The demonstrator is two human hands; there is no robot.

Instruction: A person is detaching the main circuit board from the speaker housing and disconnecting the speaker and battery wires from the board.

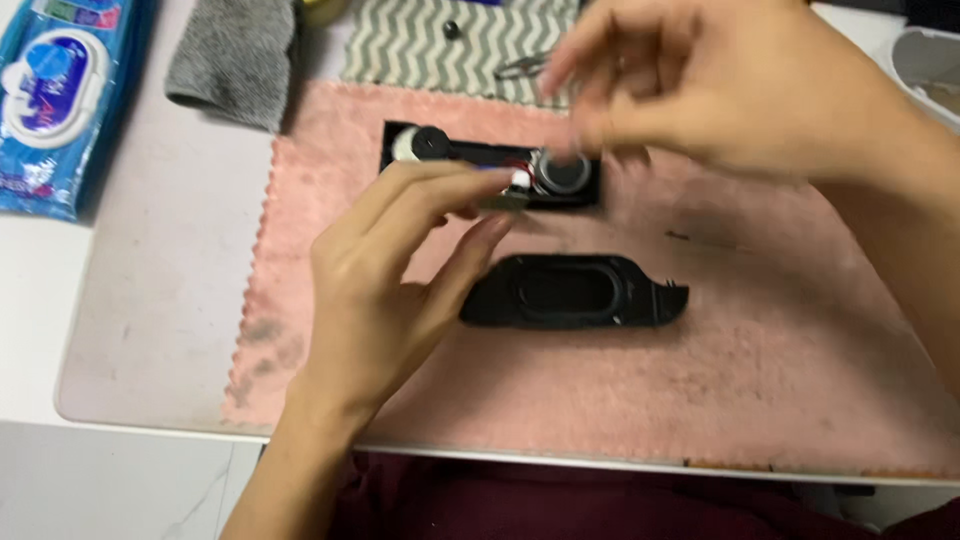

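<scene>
At the far left of the frame we note a blue wipes packet (50,95) and a grey cloth (235,58). Left of centre, the left hand (385,290) rises from the lower edge, fingers extended, thumb and forefinger pinching a small white-tipped part (512,190). Beneath lie an open black case (480,160) and a black cover (575,292) on the pink cloth (760,370). At upper right, the right hand (720,85) hovers blurred, fingers curled; we cannot tell its grip.
</scene>
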